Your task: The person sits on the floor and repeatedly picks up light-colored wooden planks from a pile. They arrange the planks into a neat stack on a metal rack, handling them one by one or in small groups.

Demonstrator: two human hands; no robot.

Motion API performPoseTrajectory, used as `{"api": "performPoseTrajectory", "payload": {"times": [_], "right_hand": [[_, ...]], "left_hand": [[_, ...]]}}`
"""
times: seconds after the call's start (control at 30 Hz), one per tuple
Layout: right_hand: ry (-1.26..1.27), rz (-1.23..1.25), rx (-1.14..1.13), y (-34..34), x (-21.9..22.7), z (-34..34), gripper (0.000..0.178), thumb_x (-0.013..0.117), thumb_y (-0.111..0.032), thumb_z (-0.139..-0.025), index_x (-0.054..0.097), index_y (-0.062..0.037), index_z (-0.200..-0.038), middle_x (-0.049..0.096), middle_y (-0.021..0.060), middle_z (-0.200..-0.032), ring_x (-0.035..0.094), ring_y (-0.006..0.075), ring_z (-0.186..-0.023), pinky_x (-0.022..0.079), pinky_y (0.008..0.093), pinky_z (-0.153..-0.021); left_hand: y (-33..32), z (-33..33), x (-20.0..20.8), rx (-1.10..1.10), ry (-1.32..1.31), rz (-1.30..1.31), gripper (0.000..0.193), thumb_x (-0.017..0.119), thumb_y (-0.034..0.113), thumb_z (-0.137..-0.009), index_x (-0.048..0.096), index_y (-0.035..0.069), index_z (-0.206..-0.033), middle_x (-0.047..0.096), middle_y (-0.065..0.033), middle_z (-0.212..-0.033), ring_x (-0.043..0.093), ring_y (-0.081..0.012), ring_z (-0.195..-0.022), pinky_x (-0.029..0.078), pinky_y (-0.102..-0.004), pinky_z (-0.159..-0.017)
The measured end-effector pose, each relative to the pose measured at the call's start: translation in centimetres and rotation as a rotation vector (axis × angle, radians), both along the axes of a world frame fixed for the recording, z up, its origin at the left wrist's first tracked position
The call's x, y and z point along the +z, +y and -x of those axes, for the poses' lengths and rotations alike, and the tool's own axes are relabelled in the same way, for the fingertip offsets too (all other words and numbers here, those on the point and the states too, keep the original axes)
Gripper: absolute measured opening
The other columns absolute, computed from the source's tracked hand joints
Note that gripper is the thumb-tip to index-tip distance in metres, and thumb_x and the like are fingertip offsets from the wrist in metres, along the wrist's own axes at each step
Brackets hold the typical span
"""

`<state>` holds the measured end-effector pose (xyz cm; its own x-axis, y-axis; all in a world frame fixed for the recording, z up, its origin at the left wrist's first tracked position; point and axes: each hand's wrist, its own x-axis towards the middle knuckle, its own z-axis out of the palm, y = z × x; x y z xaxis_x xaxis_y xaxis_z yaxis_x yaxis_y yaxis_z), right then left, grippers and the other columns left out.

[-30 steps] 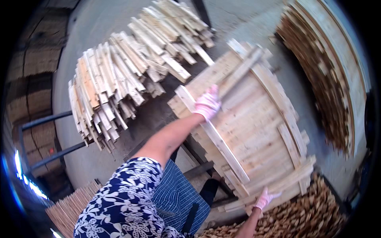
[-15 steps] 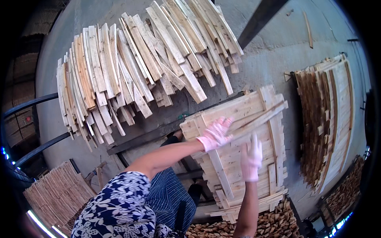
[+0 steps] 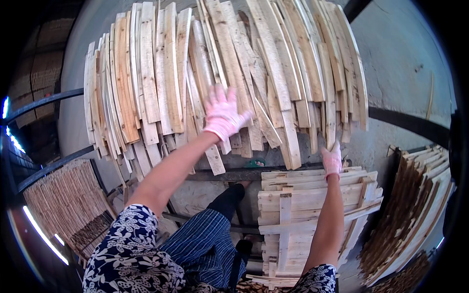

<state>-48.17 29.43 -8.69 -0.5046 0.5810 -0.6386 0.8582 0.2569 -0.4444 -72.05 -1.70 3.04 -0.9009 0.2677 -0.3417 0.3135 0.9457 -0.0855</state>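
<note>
A wide heap of long, pale wooden boards lies side by side across the upper part of the view. My left hand, in a pink-and-white glove, is over the lower middle of the heap with its fingers spread, slightly blurred. My right hand, gloved the same way, is closed at the near end of one narrow wooden board on the heap's right side. Below that hand lies a slatted wooden panel made of boards with crosspieces. A loose strip rests slantwise across it.
A tall stack of slatted panels stands at the right. A bundle of thin wood pieces sits at lower left. Dark metal bars curve in at the left, and a dark beam runs right of the heap.
Both hands have moved from the panel up to the board heap, the left to the upper left and the right upward. The view has shifted, and the strip now lies across the panel.
</note>
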Motion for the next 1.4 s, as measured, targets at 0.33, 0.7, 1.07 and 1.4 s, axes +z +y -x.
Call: {"api": "performPoseTrajectory", "payload": {"times": [0.33, 0.7, 1.07, 1.4], "right_hand": [[0.216, 0.05, -0.031, -15.8, 11.7, 8.8, 0.052, 0.072, -0.026, -0.089, 0.047, -0.0032, -0.128, 0.066, 0.0177, -0.098, 0.064, 0.0337, -0.086, 0.051, 0.0434, -0.076], [0.286, 0.241, 0.122, -24.1, 8.0, 22.1, 0.073, 0.05, -0.053, -0.098, 0.04, -0.0004, -0.148, 0.049, 0.0336, -0.137, 0.05, 0.0478, -0.126, 0.04, 0.0496, -0.106], [0.175, 0.908, -0.089, -18.5, 8.1, 22.6, 0.084, 0.061, -0.062, -0.092, 0.044, -0.0037, -0.15, 0.059, 0.0173, -0.136, 0.06, 0.0301, -0.119, 0.047, 0.0396, -0.1], [0.075, 0.52, 0.219, -18.8, 6.0, 15.1, 0.074, 0.062, -0.062, -0.092, 0.055, -0.0081, -0.142, 0.065, 0.0159, -0.128, 0.065, 0.0255, -0.108, 0.05, 0.0374, -0.093]], "left_hand": [[-0.3, 0.5, -0.3, 0.2, -0.128, -0.128, 0.093, 0.066, 0.053, -0.085, 0.028, 0.008, -0.157, 0.017, -0.0331, -0.161, 0.021, -0.0479, -0.149, 0.017, -0.0655, -0.117], [-0.1, 4.3, 2.5, 0.969, -0.266, -0.456, 0.087, 0.064, 0.031, -0.089, 0.018, 0.004, -0.158, 0.028, -0.0361, -0.155, 0.043, -0.0488, -0.137, 0.041, -0.048, -0.111], [-0.4, 4.1, 2.3, 0.832, -0.556, -0.449, 0.095, 0.065, 0.028, -0.087, 0.009, 0.019, -0.163, 0.019, -0.029, -0.162, 0.039, -0.0444, -0.142, 0.035, -0.043, -0.117], [1.3, -1.6, 3.6, 0.475, -0.542, -0.296, 0.074, 0.057, 0.022, -0.092, 0.025, 0.017, -0.159, 0.037, -0.0268, -0.15, 0.042, -0.0465, -0.136, 0.038, -0.0501, -0.113]]}}
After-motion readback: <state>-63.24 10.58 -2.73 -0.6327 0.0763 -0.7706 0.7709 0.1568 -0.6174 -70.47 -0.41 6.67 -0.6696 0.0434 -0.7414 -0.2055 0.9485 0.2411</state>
